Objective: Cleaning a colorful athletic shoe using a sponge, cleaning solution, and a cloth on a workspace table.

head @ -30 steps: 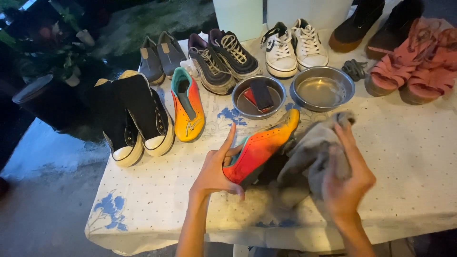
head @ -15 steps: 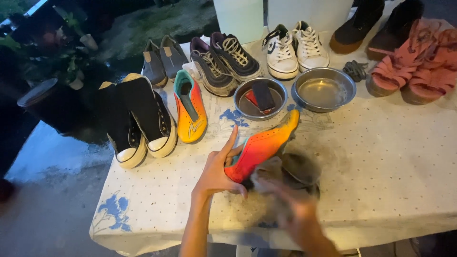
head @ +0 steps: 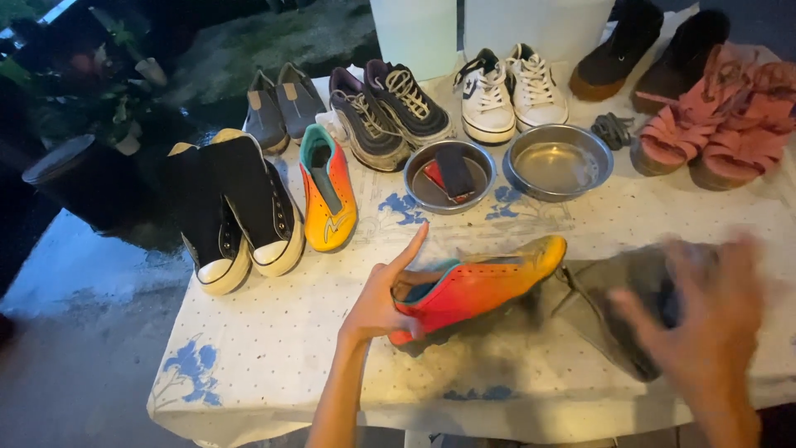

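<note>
While the left hand [head: 377,303] clamps the heel of the orange shoe [head: 481,282], low on the bench [head: 249,348] | right hand [head: 705,319], blurred, grips the grey cloth [head: 618,299] | risk: a loose swipe may reach the bowls [head: 560,162] | since earlier: shoe lowered, cloth swung right.
</note>
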